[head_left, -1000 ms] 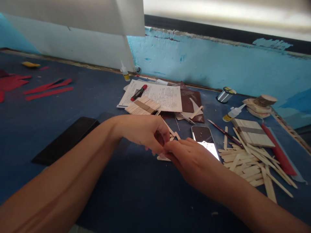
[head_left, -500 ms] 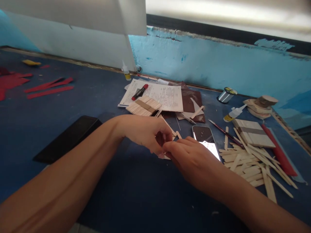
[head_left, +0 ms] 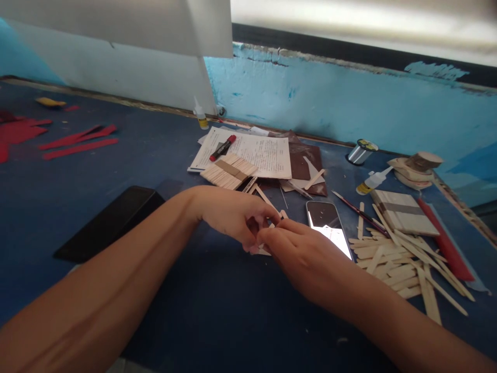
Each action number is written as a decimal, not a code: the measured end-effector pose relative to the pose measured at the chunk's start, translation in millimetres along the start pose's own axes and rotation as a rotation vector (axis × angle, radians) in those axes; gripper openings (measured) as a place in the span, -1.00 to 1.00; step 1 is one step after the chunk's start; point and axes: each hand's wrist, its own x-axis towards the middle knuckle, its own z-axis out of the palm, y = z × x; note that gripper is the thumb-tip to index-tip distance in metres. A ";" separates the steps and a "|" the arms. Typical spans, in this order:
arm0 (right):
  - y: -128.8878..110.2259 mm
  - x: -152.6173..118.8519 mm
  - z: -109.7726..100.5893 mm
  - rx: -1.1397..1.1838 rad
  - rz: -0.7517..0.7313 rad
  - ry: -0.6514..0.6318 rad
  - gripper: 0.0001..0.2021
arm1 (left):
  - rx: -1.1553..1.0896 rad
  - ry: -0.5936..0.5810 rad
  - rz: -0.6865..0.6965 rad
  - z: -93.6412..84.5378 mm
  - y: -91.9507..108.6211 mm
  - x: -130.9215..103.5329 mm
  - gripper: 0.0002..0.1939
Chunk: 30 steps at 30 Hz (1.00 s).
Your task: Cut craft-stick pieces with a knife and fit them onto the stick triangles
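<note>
My left hand (head_left: 236, 215) and my right hand (head_left: 297, 248) meet over the blue table. The fingers of both are curled together in a pinch, and whatever they grip is hidden between them. Partly covered by the hands, some wooden craft sticks (head_left: 264, 197) lie just beyond and below the fingers. A banded bundle of craft sticks (head_left: 229, 171) rests on the papers behind my left hand. To the right of my right hand lies a phone (head_left: 328, 225) with a lit, reflecting screen.
A loose pile of craft sticks (head_left: 399, 264) and a craft knife (head_left: 359, 212) lie to the right. Glue bottles (head_left: 373, 182), a wire spool (head_left: 362, 152) and written papers (head_left: 267, 155) stand or lie farther back. A black wedge-shaped object (head_left: 112, 223) sits beside my left forearm.
My fingers have shifted slightly against each other, with the right hand's fingertips reaching a little farther left and up. More of the sticks behind the hands shows now.
</note>
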 end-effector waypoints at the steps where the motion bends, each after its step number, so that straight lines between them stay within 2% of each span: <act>1: 0.3 0.2 0.0 -0.005 -0.007 0.000 -0.83 | 0.001 -0.004 -0.001 0.0 -0.6 0.7 -0.47; 9: 0.5 -1.1 0.7 -0.010 0.004 -0.010 -0.83 | -0.005 -0.005 -0.014 0.1 0.3 3.9 -0.41; 14: -4.5 0.0 -3.6 0.034 0.002 -0.008 -0.85 | -0.004 -0.037 -0.026 0.1 0.5 6.0 -0.59; 18: -2.7 -7.7 -17.0 0.051 0.090 -0.088 -0.77 | 0.018 -0.031 -0.003 0.3 -3.1 6.6 -0.78; 21: 4.8 -18.3 -28.3 -0.034 0.137 -0.043 -0.68 | 0.030 -0.028 0.036 1.3 -6.7 6.7 -0.81; 23: 10.0 -23.9 -34.1 -0.111 0.139 -0.007 -0.72 | 0.014 -0.055 0.033 2.5 -7.8 6.2 -0.82; 26: 13.0 -26.3 -38.5 -0.179 0.130 -0.047 -0.77 | -0.009 -0.066 -0.007 4.2 -6.2 4.4 -0.88; 30: 7.6 -22.6 -35.0 -0.149 0.101 -0.107 -0.80 | -0.126 -0.029 -0.030 5.1 -1.1 1.9 -0.92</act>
